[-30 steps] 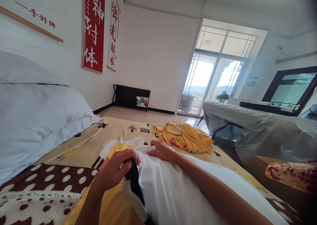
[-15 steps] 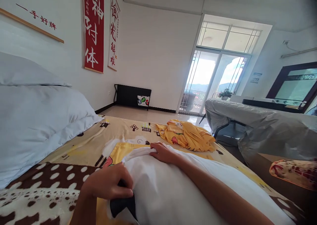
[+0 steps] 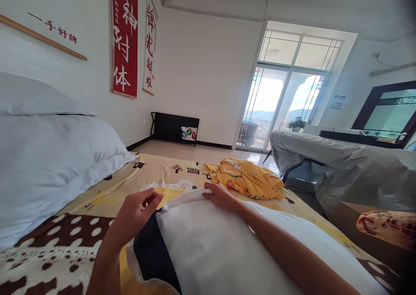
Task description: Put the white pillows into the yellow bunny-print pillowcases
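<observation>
A plump white pillow [image 3: 208,243] lies before me on the bed. My right hand [image 3: 222,196] is closed over its far edge, fingers bent into the white fabric, the forearm lying across it. At the pillow's far left corner is my left hand [image 3: 139,208], curled with thumb and fingertips close together; what they hold, if anything, is hidden. Under that hand, a dark navy strip of cloth [image 3: 154,247] runs down the pillow's left side. Yellow cloth [image 3: 125,269] with a pale edge shows beside the strip. Beyond my right hand sits a crumpled yellow printed cloth [image 3: 250,178].
Stacked white pillows [image 3: 58,165] stand at the left on a patterned bed sheet [image 3: 156,169]. Right of the bed are a plastic-covered table [image 3: 325,150] and a cardboard box [image 3: 351,225] holding a patterned cloth [image 3: 386,228]. A folded black frame [image 3: 169,128] leans against the far wall.
My left hand has moved up and away from me to the pillow's far corner, and more of the navy strip shows. My right hand has shifted slightly right along the edge.
</observation>
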Tool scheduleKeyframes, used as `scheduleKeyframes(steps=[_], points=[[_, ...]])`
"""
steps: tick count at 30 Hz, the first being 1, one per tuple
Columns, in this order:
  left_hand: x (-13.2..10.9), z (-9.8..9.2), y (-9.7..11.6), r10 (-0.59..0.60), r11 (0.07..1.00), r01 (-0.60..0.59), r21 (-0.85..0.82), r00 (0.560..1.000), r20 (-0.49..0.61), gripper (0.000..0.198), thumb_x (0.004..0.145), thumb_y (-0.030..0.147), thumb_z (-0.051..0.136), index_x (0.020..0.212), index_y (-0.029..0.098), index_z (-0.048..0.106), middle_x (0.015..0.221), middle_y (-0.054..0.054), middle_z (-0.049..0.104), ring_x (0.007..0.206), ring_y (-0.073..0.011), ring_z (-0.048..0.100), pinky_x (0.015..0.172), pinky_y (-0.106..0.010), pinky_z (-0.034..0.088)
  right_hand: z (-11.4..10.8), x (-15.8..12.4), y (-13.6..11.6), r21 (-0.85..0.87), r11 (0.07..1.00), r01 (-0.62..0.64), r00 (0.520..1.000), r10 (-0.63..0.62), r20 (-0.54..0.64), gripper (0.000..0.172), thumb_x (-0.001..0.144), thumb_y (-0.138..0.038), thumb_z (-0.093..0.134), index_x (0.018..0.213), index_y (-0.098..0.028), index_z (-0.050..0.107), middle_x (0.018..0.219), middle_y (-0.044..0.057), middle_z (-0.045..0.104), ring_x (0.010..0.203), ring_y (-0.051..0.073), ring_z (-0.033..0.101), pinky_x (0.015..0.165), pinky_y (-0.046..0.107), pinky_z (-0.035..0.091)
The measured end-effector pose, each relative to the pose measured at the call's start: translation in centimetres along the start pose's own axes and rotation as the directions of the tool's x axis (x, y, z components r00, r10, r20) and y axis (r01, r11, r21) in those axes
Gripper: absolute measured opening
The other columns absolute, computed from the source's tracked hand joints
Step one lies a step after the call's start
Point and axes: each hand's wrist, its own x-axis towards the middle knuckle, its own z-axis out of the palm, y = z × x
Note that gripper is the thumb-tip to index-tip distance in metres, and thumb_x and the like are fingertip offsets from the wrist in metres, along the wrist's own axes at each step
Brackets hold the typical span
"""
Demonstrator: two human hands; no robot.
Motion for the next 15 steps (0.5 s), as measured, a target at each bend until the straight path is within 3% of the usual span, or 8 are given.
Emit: scheduleKeyframes(steps=[2,5,9,13,15], points=[[-1.3,-1.1,0.1,-0.033,0.999,0.033,-0.020,0.999,0.001,0.039,0.085,0.054,0.041,0.077,0.020,0.058,0.068,0.000,0.061,0.064,-0.0154,0.054,0.060,-0.023,0.038,-1.3,0.3,0.9,0.043,0.998,-0.034,0.995,0.038,-0.089,0.017,0.080,-0.036,0.053,0.074,-0.020,0.051,0.067,0.000,0.053,0.065,0.015,0.046,0.063,0.028,0.038],[-2.9,-2.1,-0.1,-0.156,0.985,0.143,0.099,0.978,0.141,0.038,0.076,0.056,0.055,0.085,0.020,0.062,0.072,-0.001,0.065,0.067,-0.0185,0.058,0.061,-0.025,0.040,-3.9,0.3,2.2,0.108,0.993,-0.056,0.975,0.078,-0.208,0.025,0.080,-0.044,0.048,0.073,-0.020,0.047,0.067,-0.001,0.050,0.064,0.015,0.044,0.061,0.028,0.037],[-3.6,-2.0,0.3,-0.150,0.984,0.113,0.138,0.943,0.298,0.035,0.071,0.047,0.063,0.093,0.020,0.063,0.071,0.000,0.066,0.064,-0.0194,0.059,0.062,-0.025,0.040,-7.0,-0.4,3.0,0.171,0.983,-0.062,0.933,0.118,-0.340,0.028,0.077,-0.048,0.048,0.071,-0.021,0.043,0.068,-0.002,0.046,0.067,0.015,0.043,0.061,0.027,0.036],[-3.1,-0.6,1.7,-0.117,0.989,0.101,0.106,0.980,0.160,0.036,0.079,0.048,0.050,0.098,0.018,0.060,0.063,0.000,0.061,0.056,-0.0174,0.052,0.058,-0.027,0.037,-9.0,-1.2,2.7,0.293,0.954,-0.066,0.872,0.198,-0.447,0.031,0.074,-0.050,0.053,0.068,-0.021,0.041,0.063,-0.004,0.042,0.062,0.013,0.039,0.058,0.027,0.032],[-2.8,-0.3,2.1,-0.100,0.994,0.104,-0.027,0.989,0.105,0.039,0.078,0.049,0.050,0.098,0.016,0.059,0.069,-0.002,0.061,0.059,-0.0170,0.051,0.057,-0.027,0.038,-9.8,-1.3,2.4,0.347,0.935,-0.068,0.826,0.248,-0.506,0.033,0.073,-0.051,0.054,0.068,-0.021,0.041,0.062,-0.005,0.040,0.060,0.012,0.037,0.056,0.026,0.031]])
